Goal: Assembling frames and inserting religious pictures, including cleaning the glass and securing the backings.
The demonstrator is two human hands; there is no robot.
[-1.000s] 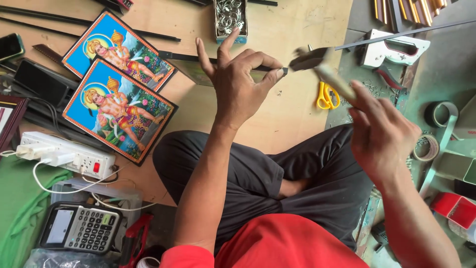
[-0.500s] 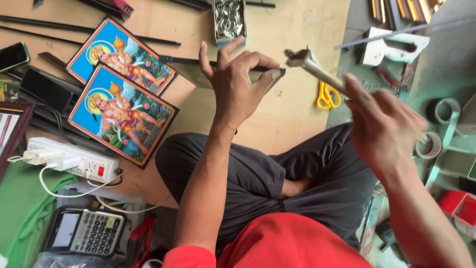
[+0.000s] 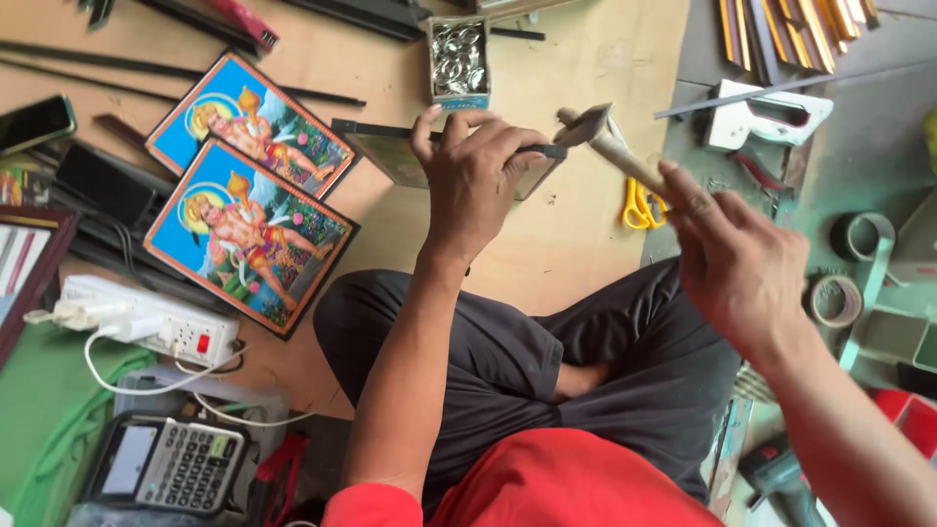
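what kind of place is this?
Likely a small picture-framing workshop, worked on the floor: framed prints, moulding strips, a staple gun; the right hand holds a small hammer.

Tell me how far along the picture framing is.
Done: two framed pictures lie flat on the board. In hand: the left hand steadies a third frame on edge while the right hand holds a small hammer at its corner. Left: more frame strips lie unused.
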